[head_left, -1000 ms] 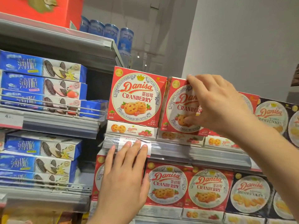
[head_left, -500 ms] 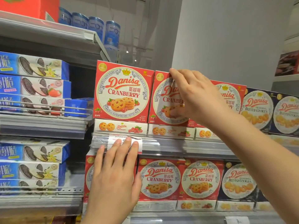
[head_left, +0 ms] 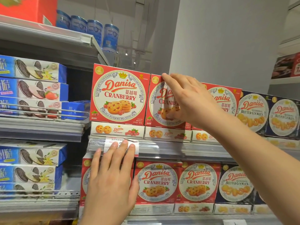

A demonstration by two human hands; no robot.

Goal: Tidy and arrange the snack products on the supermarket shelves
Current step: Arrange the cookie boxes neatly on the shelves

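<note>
In the head view, we are gripping the second cranberry box (head_left: 159, 103) on the upper shelf (head_left: 178, 147) with our right hand (head_left: 190, 101), fingers over its top edge, thumb seemingly on its face. Our left hand (head_left: 112, 181) is resting flat, fingers straight, against the shelf edge. Pulling unevenly risks tipping it off.

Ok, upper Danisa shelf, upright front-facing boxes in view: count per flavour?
Danisa Cranberry boxes: 3
Danisa Butter Cookies boxes: 2
Total: 5
</note>
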